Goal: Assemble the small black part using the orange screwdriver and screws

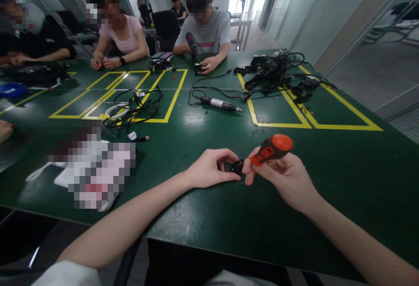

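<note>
Near the front of the green table (209, 207), my left hand (216, 168) pinches a small black part (236, 167) between thumb and fingers. A red and black screwdriver (273, 147) is held in my right hand (284, 174), its handle tilted up to the right. The fingertips of my right hand are close beside the black part; whether they touch it I cannot tell. The screwdriver's shaft is hidden behind the fingers.
A corded grey and black electric screwdriver (219, 104) lies mid-table. Tangled black cables (137, 107) are at the left, more cables (275, 70) at the back right. Pixelated items (104, 172) lie front left. Across the table, a person (204, 28) holds a power tool; others sit left.
</note>
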